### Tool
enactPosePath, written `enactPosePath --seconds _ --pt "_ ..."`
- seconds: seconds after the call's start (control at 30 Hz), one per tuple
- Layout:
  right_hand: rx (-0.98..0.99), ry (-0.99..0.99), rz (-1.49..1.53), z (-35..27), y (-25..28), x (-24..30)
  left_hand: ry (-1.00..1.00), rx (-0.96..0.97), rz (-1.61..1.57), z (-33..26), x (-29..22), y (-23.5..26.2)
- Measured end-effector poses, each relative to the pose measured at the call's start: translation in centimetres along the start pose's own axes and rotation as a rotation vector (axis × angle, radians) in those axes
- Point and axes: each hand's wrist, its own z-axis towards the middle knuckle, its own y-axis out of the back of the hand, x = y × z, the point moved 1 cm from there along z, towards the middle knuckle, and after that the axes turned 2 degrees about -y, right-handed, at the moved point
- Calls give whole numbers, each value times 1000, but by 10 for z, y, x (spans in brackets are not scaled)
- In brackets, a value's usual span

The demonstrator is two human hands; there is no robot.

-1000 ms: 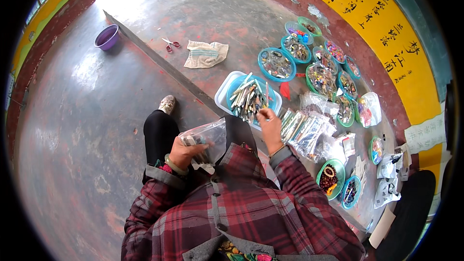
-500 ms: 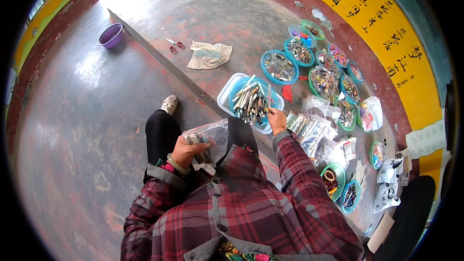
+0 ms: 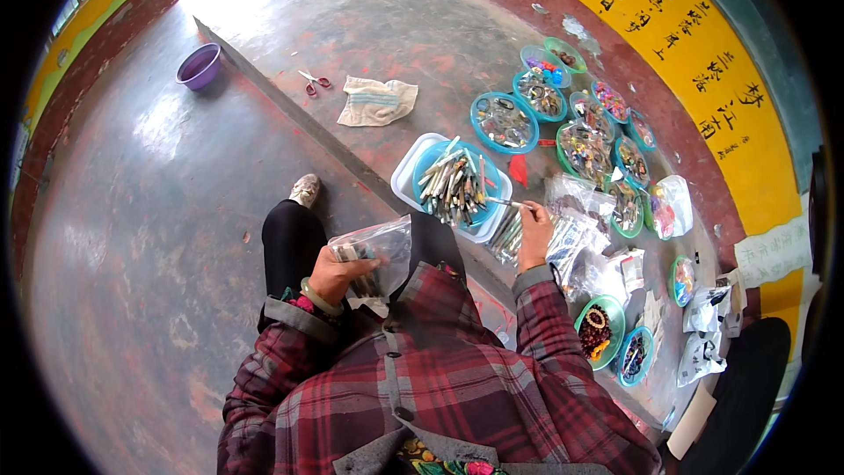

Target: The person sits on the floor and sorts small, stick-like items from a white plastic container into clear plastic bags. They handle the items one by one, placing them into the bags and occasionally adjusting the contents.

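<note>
My left hand (image 3: 331, 278) is closed around a clear plastic bag (image 3: 389, 244) at my lap, with several slim pen-like sticks showing inside it. A thin pen-like stick (image 3: 502, 201) is pinched in my right hand (image 3: 535, 237), its far end pointing left toward a heap of similar sticks (image 3: 451, 185). That heap fills a blue basin (image 3: 425, 158), which sits in a larger white tub (image 3: 401, 178) in front of my knees. Clear bags packed with sticks (image 3: 563, 251) lie just beyond my right hand. Whether the sticks are pens or brushes I cannot make out.
Several round baskets of small items, one a blue basket (image 3: 534, 142), spread to the right. Nearer stands a green bowl of beads (image 3: 622, 321). A beige cloth (image 3: 352, 105), scissors (image 3: 314, 82) and a purple basin (image 3: 200, 66) lie farther left. A floor ledge (image 3: 299, 105) runs diagonally.
My right hand has drawn back to the right from the heap, and the stick in it now shows clear of the others. My left hand and the bag stay nearly where they were.
</note>
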Motion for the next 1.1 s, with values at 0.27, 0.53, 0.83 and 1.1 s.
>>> enactPosePath --seconds 0.27,0.53,0.83,1.1 --pt "192 -405 822 -11 32 42 5 52 -50 0 -1 1" --pt "719 -533 660 -78 -5 104 3 17 -3 -4 -1 2" --pt "1151 -439 325 -142 -10 107 14 -2 -40 -4 0 4" --pt "1075 407 -210 -147 -6 139 3 0 -98 -4 -4 -2"
